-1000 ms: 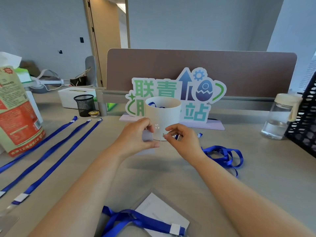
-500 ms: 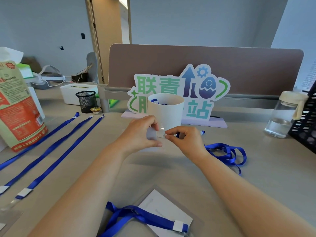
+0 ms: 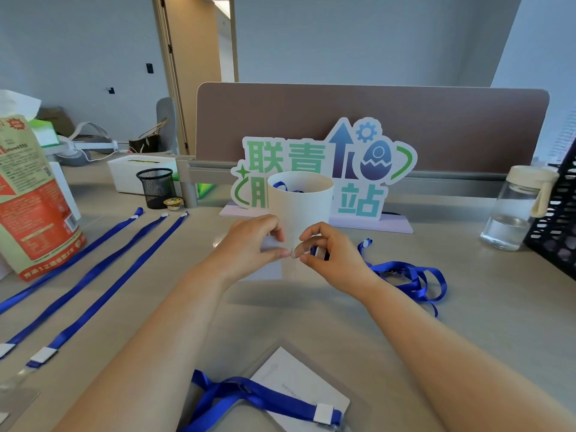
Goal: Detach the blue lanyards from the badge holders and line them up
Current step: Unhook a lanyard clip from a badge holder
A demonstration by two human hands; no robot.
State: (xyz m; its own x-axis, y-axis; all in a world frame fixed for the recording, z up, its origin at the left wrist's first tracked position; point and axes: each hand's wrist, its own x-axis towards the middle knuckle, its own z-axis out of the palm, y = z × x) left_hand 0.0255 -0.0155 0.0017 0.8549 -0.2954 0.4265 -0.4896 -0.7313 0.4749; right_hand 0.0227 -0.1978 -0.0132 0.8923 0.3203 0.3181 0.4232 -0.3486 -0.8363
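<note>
Where the desk (image 3: 467,307) runs out at far left, a red and tan bag (image 3: 34,201) standing upright. Just right of it, three straightened lanyards (image 3: 93,272) laid side by side, touching none of their neighbours, running from near left to far right, white tabs at the near ends. Beyond their far ends, a black mesh cup (image 3: 156,188) and a white box (image 3: 137,173). At centre, left hand (image 3: 249,244) pinching a clear badge holder (image 3: 268,260), thumb and forefinger pressed together on its top edge. Right hand (image 3: 330,254) fingertip to fingertip with it, thumb and forefinger nipping the small clip (image 3: 311,251) at that same edge. Directly behind both, a white cup (image 3: 300,207) with blue strap inside. At the near edge, another badge holder (image 3: 299,388) with its lanyard (image 3: 249,397) lying across it. Right of the right hand, a loose heap of blue lanyard (image 3: 411,275) trailing from the clip. Far right, a glass bottle (image 3: 517,207) beside a black rack (image 3: 558,213).
</note>
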